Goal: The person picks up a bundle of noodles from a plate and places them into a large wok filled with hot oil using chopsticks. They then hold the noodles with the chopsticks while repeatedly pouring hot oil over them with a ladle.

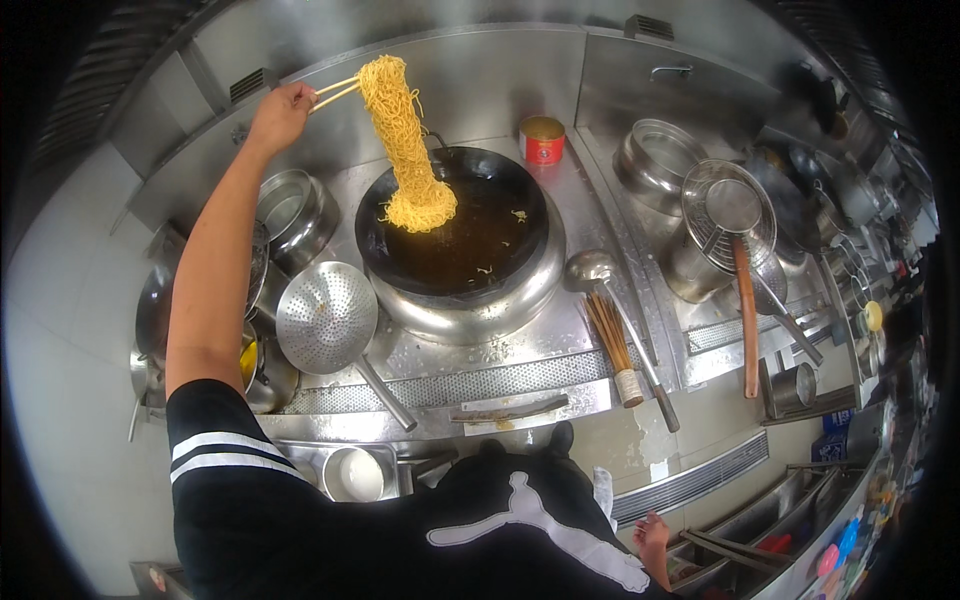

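Observation:
High at the upper left, my left hand (pixel 283 112) grips a pair of chopsticks (pixel 335 93). From their tips hangs a long bundle of thin yellow noodles (pixel 397 127). Its lower end spreads over the dark liquid in a black wok (pixel 517 176), and a few noodle scraps float there. The wok sits on a rounded steel burner ring (pixel 480 319). My right hand (pixel 651 531) hangs low by my side, away from the stove; its fingers look loosely curled, and I see nothing in it.
A perforated skimmer (pixel 327 319) lies left of the wok. To the right are a ladle (pixel 630 322), a bamboo wok brush (pixel 613 345) and an opened red can (pixel 541 141). Farther right, a wooden-handled strainer (pixel 742 300) rests on a steel pot (pixel 686 270).

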A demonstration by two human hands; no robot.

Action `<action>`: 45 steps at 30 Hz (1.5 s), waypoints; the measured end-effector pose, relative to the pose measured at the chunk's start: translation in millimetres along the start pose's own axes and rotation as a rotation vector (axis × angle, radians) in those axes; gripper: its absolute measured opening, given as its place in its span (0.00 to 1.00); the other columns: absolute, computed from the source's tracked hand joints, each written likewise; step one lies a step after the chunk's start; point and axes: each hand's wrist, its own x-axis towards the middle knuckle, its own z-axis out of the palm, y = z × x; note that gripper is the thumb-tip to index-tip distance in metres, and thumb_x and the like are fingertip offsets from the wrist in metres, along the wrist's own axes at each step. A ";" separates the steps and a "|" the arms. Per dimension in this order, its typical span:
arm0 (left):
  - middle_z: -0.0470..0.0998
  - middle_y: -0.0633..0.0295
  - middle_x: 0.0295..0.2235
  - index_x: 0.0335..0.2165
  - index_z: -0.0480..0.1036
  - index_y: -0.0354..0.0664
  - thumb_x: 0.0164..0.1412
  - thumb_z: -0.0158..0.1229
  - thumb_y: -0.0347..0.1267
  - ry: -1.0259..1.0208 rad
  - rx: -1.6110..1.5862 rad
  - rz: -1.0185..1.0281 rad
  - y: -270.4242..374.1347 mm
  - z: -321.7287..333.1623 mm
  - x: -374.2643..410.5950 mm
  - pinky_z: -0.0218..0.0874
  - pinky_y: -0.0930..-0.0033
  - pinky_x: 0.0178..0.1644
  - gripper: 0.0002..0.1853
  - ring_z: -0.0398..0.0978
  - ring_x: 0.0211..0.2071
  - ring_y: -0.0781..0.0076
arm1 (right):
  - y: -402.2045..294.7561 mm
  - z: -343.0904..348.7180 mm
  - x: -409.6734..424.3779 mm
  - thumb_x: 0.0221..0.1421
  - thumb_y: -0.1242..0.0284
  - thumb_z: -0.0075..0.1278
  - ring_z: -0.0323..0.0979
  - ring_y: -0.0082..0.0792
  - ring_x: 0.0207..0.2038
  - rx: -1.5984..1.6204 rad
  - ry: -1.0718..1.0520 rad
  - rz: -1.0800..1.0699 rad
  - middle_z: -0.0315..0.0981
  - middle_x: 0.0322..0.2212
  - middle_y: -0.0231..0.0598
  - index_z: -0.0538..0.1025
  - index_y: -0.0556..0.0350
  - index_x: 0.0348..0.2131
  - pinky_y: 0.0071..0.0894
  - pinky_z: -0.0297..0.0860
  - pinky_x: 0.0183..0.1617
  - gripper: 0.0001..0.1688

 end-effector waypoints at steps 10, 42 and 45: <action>0.76 0.60 0.25 0.36 0.75 0.37 0.63 0.54 0.36 -0.061 -0.022 -0.022 0.6 5.8 -1.9 0.61 0.68 0.34 0.12 0.70 0.27 0.73 | -13.4 -14.1 -12.3 0.60 0.66 0.48 0.62 0.27 0.15 -0.048 0.035 -0.042 0.72 0.25 0.40 0.70 0.47 0.49 0.26 0.60 0.16 0.18; 0.74 0.60 0.21 0.36 0.76 0.40 0.62 0.55 0.37 -0.041 -0.062 -0.020 -4.9 16.7 -6.3 0.61 0.66 0.30 0.12 0.70 0.23 0.70 | -24.6 2.4 -21.6 0.60 0.63 0.48 0.63 0.26 0.15 -0.088 -0.009 -0.065 0.72 0.23 0.37 0.71 0.45 0.48 0.27 0.61 0.18 0.17; 0.74 0.60 0.21 0.36 0.76 0.40 0.62 0.55 0.37 -0.044 -0.069 -0.007 -12.5 17.2 -5.5 0.61 0.66 0.30 0.12 0.70 0.23 0.70 | -27.1 4.8 -23.6 0.60 0.64 0.49 0.63 0.27 0.15 -0.087 -0.007 -0.067 0.71 0.23 0.37 0.70 0.46 0.48 0.27 0.61 0.18 0.18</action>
